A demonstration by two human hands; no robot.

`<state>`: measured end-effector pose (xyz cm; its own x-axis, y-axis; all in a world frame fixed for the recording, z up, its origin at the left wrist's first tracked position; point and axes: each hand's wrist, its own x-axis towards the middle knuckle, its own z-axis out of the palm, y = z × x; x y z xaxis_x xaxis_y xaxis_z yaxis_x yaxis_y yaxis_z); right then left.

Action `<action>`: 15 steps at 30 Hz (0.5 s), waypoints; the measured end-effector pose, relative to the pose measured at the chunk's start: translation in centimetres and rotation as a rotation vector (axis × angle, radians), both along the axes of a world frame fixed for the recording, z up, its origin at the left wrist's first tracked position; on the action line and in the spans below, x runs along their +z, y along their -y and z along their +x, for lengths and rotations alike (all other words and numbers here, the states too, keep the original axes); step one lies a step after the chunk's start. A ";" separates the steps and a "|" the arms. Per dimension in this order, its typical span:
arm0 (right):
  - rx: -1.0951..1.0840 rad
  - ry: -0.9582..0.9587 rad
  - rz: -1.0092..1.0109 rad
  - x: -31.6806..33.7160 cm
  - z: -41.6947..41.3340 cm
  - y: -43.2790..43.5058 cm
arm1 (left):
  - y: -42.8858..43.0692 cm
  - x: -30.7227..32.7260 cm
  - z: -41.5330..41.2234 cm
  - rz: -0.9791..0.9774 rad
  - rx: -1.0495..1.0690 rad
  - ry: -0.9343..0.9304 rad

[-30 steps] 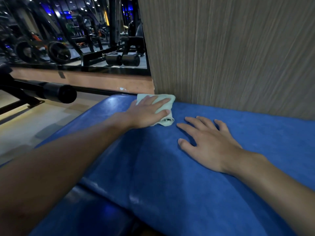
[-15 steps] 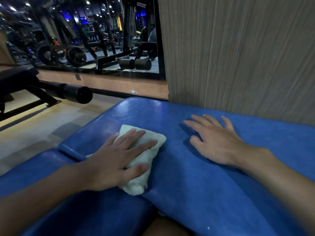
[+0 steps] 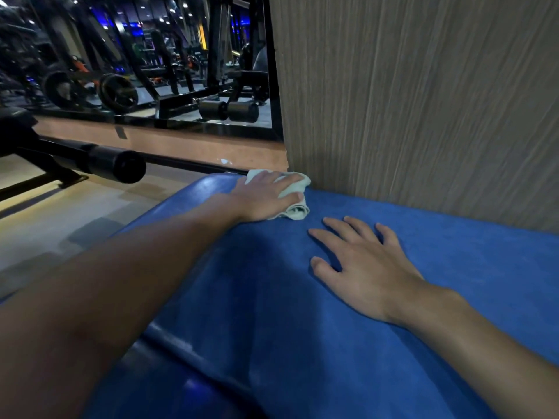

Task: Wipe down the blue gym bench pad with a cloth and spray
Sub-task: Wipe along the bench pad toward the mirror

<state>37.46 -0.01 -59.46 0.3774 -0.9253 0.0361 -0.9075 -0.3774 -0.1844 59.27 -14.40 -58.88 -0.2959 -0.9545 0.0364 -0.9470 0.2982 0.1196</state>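
– Blue padded vinyl bench pad (image 3: 332, 313): where is it seen?
– It is spread across the lower and right part of the view, and its far edge is set against a grey-brown wood-grain wall panel (image 3: 423, 101).
– And the pale green folded cloth (image 3: 298, 209)?
– It is laid on the pad's far left corner, just beside the foot of the panel, and it is pressed down by the left hand (image 3: 266, 198).
– How is that grip described?
– The fingers are laid nearly straight and close together over the cloth, and the thumb is laid across its near fold. The cloth is pressed against the pad rather than pinched. Part of it is left showing beyond the fingertips and under the thumb.
– What is noted of the right hand (image 3: 363, 267)?
– It is rested palm down on the pad, near the cloth but apart from it, with the fingers spread and nothing held.
– What else is made out?
– A black padded roller bar (image 3: 116, 166) is seen to the left above a pale floor (image 3: 60, 213). A large wall mirror (image 3: 151, 55) is set left of the panel, and dark gym machines and weight plates are reflected in it.
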 end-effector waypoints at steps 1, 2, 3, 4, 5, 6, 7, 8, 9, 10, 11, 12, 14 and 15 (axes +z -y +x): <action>0.000 0.000 0.002 0.0 0.0 0.0 | -0.1 -0.1 0.1 0.006 0.004 0.012; 0.001 0.000 0.007 0.1 0.0 0.0 | -0.6 -0.2 0.2 0.018 0.009 0.025; 0.001 0.001 0.013 0.1 0.0 -0.1 | -1.5 -0.2 0.5 0.035 0.011 0.038; 0.000 0.003 0.020 0.2 0.0 -0.1 | -2.7 -0.3 0.8 0.039 0.002 0.054; 0.000 0.004 0.024 0.3 0.0 -0.1 | -4.3 -0.4 1.4 0.018 -0.019 0.075; -0.002 0.006 0.027 0.3 0.0 -0.2 | -6.1 -0.5 2.2 -0.023 -0.056 0.104; -0.005 0.008 0.028 0.4 0.0 -0.3 | -8.3 -0.5 3.1 -0.052 -0.092 0.134; -0.006 0.010 0.028 0.6 0.0 -0.4 | -10.5 -0.4 4.3 -0.047 -0.108 0.153; -0.008 0.011 0.029 0.7 0.1 -0.5 | -12.8 -0.3 5.5 -0.020 -0.110 0.167; -0.008 0.010 0.035 0.7 0.1 -0.5 | -15.0 -0.4 6.8 0.007 -0.108 0.179; -0.007 0.006 0.046 0.8 0.1 -0.5 | -17.1 -0.4 8.1 0.027 -0.107 0.189; -0.008 0.000 0.062 0.8 0.1 -0.5 | -19.0 -0.2 9.1 0.043 -0.105 0.191; -0.016 -0.011 0.087 1.1 0.1 -0.2 | -21.6 0.0 10.4 0.068 -0.098 0.174; -0.019 -0.016 0.083 1.4 0.1 0.0 | -22.0 0.1 10.6 0.081 -0.094 0.168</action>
